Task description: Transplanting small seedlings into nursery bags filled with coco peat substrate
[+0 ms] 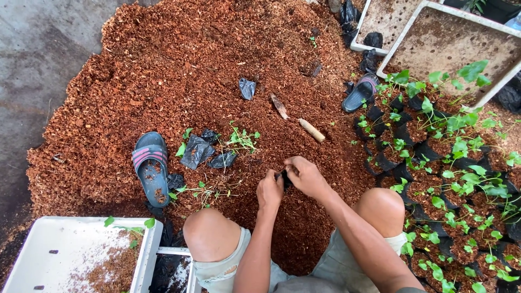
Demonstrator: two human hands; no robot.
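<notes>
**Head view: both hands on a small black bag over coir heap**

Head view. Left hand (269,191) and right hand (305,176) meet above a heap of coarse, fibrous red-brown coir (179,76), between the knees. Fingers of both are pinched shut on a small black plastic grow bag (284,178), thin and crumpled, mostly hidden. Trowel (297,122) with pale wooden handle lies on the heap just beyond. Loose seedlings (240,138) beside limp empty bags (196,151). Filled bags with leafy seedlings (456,179) pack the right side. Rubber sandal (151,168) lies left; white plastic tray (59,249) lower left.
</notes>
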